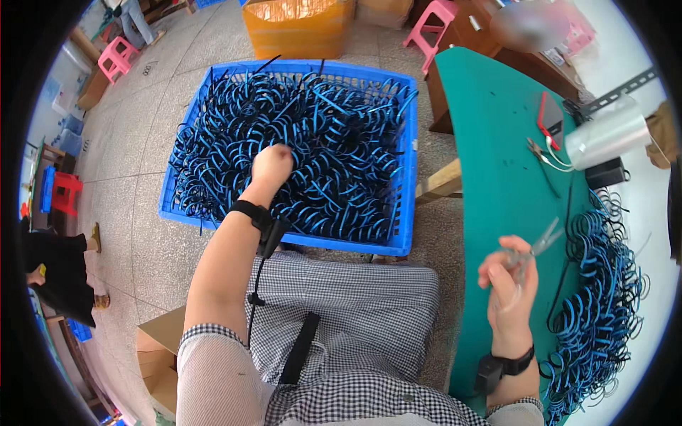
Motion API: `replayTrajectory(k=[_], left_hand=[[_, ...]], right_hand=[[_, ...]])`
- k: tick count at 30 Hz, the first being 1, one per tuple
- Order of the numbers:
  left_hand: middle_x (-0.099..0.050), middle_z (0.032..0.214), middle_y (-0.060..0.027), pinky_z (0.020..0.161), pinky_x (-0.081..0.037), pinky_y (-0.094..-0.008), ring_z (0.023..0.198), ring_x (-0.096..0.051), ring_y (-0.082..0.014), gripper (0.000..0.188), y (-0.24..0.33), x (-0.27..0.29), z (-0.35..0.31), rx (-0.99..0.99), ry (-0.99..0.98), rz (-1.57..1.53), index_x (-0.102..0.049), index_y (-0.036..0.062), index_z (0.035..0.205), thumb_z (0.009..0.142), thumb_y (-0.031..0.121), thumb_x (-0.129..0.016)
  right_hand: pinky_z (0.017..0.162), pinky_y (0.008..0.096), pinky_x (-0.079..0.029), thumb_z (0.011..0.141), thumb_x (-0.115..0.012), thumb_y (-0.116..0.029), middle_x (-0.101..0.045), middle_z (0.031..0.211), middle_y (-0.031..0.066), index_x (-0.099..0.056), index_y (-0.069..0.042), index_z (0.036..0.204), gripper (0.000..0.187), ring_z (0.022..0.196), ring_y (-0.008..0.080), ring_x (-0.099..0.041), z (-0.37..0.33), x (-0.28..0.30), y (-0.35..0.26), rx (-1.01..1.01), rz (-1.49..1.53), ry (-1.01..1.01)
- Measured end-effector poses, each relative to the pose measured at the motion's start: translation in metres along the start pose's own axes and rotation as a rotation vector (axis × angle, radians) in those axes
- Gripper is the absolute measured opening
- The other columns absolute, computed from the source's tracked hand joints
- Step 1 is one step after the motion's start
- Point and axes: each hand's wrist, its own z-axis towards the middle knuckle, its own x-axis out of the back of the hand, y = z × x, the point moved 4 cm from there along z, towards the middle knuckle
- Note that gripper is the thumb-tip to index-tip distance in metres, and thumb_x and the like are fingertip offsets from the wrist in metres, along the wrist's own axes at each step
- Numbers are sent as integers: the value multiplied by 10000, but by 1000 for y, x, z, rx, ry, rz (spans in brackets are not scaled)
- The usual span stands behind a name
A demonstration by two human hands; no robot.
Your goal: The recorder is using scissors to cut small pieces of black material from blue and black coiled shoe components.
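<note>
My left hand is over a heap of curly black-and-blue strips, which fills a blue plastic basket. Its fingers are curled closed against the strips; whatever they hold is hidden. To the right, above the edge of a green-topped table, my right hand grips a pair of small metal scissors. The scissors are slightly blurred, with their blades apart and pointing away from me. A second pile of curled black-and-blue strips lies on the table beyond my right hand.
On the table are a red-edged phone, pliers, a white cable and a silver cylinder. An orange-taped carton stands behind the basket. Pink stools, an open cardboard box and other people are around.
</note>
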Motion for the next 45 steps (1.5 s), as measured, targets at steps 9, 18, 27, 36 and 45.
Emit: replayTrajectory(k=[9,18,27,36,45], left_hand=[[-609,949,-186,777,-471,-387,859,-590,-309,240,-121,-103,-35,247,-435,94,-661,105,877,705,243,-565],[-609,962,-186,819,-447,-355,924,-577,-304,449,-52,-176,-26,113,-563,-68,-584,10,1027,678,291,-615],[-536,706,-84,539,-474,-317,585,-535,-203,324,-52,-225,-53,561,-491,-654,-563,-6,835,798,297,-456],[-567,954,-90,750,-454,-426,939,-508,-281,277,-54,-132,-51,704,-349,-1008,-531,63,888,849,328,-463],[-612,935,-189,646,-503,-340,721,-625,-268,307,21,-177,-47,16,-553,31,-596,-14,908,771,255,-539]], right_hand=[[503,183,-397,701,-706,-173,-581,673,87,-436,-33,1065,474,559,97,-518,2,-1,5,-6,-148,-12],[497,189,-406,698,-706,-135,-586,697,103,-431,-29,1056,464,574,106,-527,2,-1,4,12,-184,-54],[600,237,-431,693,-682,-39,-597,743,109,-433,-18,1071,453,653,127,-550,2,-3,2,-2,-128,-160],[565,226,-423,697,-674,-13,-598,706,76,-444,3,1062,432,620,111,-554,5,1,2,-2,-138,-204],[538,213,-424,683,-694,-29,-606,706,71,-456,1,1057,443,617,104,-558,7,2,3,56,-148,-226]])
